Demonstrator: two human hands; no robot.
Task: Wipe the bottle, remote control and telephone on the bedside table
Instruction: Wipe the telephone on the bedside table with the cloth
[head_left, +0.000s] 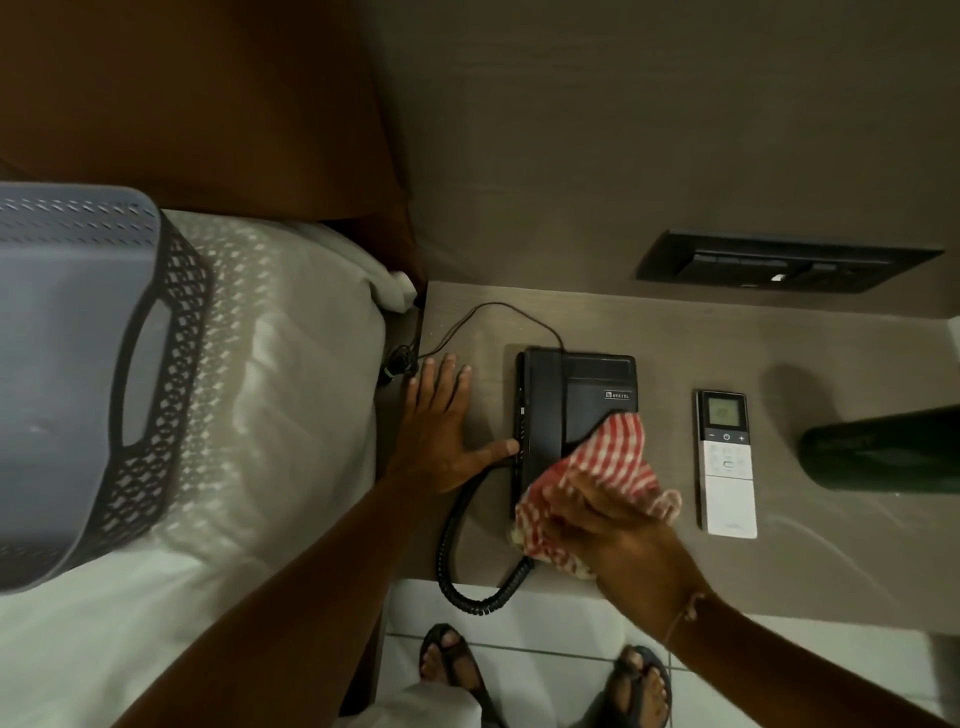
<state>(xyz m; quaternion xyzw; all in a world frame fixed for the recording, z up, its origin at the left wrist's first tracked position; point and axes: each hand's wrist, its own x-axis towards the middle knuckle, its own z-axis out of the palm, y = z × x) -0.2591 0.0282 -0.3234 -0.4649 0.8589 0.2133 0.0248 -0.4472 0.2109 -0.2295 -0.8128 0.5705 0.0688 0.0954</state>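
A black telephone (571, 400) lies on the brown bedside table (831, 561), its coiled cord (467, 571) hanging over the front edge. My right hand (618, 540) grips a red-and-white checked cloth (608, 462) pressed on the phone's near half, hiding that part. My left hand (441, 426) lies flat on the table, fingers spread, thumb touching the phone's left side. A white and grey remote control (725, 467) rests to the right of the phone. Farther right, at the frame's edge, stands a dark green bottle (883, 449).
A bed with white sheets (234, 519) is on the left, carrying a grey perforated basket (78, 374). A black switch panel (779, 262) is set in the wall behind the table. My sandalled feet (545, 680) stand on white floor tiles below the table.
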